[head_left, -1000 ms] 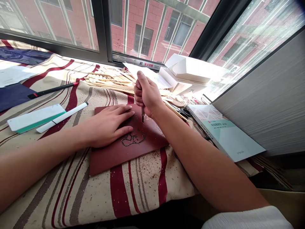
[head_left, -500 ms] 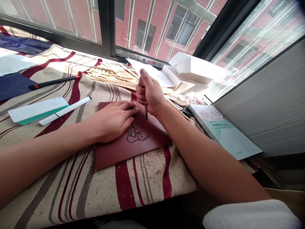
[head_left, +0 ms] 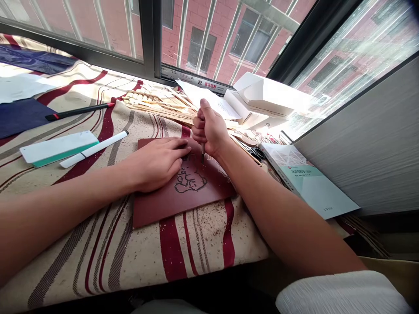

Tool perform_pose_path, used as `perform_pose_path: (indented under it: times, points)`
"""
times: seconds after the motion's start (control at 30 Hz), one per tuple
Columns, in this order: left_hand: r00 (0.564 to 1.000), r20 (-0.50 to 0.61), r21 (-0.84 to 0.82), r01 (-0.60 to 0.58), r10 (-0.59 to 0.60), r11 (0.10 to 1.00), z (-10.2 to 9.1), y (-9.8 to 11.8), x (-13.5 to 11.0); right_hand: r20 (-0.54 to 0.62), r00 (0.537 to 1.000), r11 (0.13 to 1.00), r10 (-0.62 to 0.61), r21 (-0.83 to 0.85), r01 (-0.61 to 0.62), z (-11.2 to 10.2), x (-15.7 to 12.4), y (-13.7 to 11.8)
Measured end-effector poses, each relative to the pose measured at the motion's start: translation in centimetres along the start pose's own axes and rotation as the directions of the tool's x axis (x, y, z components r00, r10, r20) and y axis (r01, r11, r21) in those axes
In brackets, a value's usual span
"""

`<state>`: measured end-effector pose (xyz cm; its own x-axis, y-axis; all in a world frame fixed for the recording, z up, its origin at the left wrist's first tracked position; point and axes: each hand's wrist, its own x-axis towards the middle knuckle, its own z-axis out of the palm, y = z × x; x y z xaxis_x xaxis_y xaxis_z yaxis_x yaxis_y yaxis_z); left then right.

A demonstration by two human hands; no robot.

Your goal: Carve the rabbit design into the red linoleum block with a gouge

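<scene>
A reddish-brown board [head_left: 157,209] lies on the striped cloth, with a dark-lined cartoon figure [head_left: 191,181] cut into its surface. My left hand [head_left: 160,163] rests flat on the board's left part, fingers stretched out towards the right. In a fist with the thumb on top, my right hand [head_left: 211,128] grips a carving tool [head_left: 203,152] upright. Its dark tip meets or nearly meets the board just above the figure. Most of the tool's handle is hidden inside the fist.
Small shavings are scattered over the striped cloth [head_left: 209,244]. Left lie a white pen [head_left: 94,150], a white-and-green case [head_left: 62,147] and a black-and-red pen [head_left: 80,112]. Thin wooden strips [head_left: 157,104], a white box [head_left: 262,96], scissors [head_left: 257,153] and a book [head_left: 314,183] lie behind and right.
My right hand and the carving tool have shifted slightly right in view. The whole view has moved a little; my left hand stays flat on the board.
</scene>
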<state>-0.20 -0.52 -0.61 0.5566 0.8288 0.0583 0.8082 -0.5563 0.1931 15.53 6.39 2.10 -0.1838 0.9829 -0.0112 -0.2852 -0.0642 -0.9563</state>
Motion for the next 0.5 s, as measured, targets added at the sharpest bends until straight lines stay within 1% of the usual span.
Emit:
perform_pose_path:
  times: [0.07, 0.13, 0.17, 0.2, 0.23, 0.33, 0.4, 0.5]
  points:
    - [1.0, -0.007, -0.01, 0.003, -0.003, 1.0, 0.0, 0.0, -0.1, 0.154, 0.988, 1.0, 0.011, -0.005, -0.01, 0.4, -0.4, -0.2]
    - [1.0, -0.022, -0.018, 0.004, -0.004, 1.0, 0.1, -0.1, -0.1, 0.301, 0.954, 1.0, 0.007, -0.023, 0.0, 0.5, -0.7, -0.3]
    - [1.0, -0.027, -0.02, 0.001, -0.002, 1.0, 0.1, -0.1, -0.1, 0.339, 0.941, 1.0, 0.004, -0.028, 0.006, 0.5, -0.8, -0.3]
    - [1.0, -0.03, -0.02, -0.001, 0.0, 1.0, 0.1, -0.1, -0.1, 0.348, 0.937, 1.0, 0.0, -0.024, 0.009, 0.5, -0.8, -0.3]
    - [1.0, -0.027, -0.017, -0.001, 0.0, 1.0, 0.1, -0.2, -0.1, 0.327, 0.945, 1.0, -0.009, -0.01, 0.013, 0.4, -0.8, -0.3]
    - [1.0, -0.001, -0.005, 0.013, -0.013, 1.0, 0.1, -0.2, -0.2, 0.188, 0.981, 0.998, -0.041, 0.047, 0.032, 0.1, -1.0, -0.6]
    - [1.0, 0.007, 0.006, 0.017, -0.017, 1.0, 0.0, -0.2, -0.2, 0.14, 0.987, 0.995, -0.077, 0.07, 0.068, 0.1, -1.4, -1.2]
    - [1.0, 0.005, 0.023, 0.01, -0.01, 1.0, 0.0, -0.3, -0.2, 0.087, 0.984, 0.986, -0.157, 0.078, 0.151, 0.4, -1.9, -2.1]
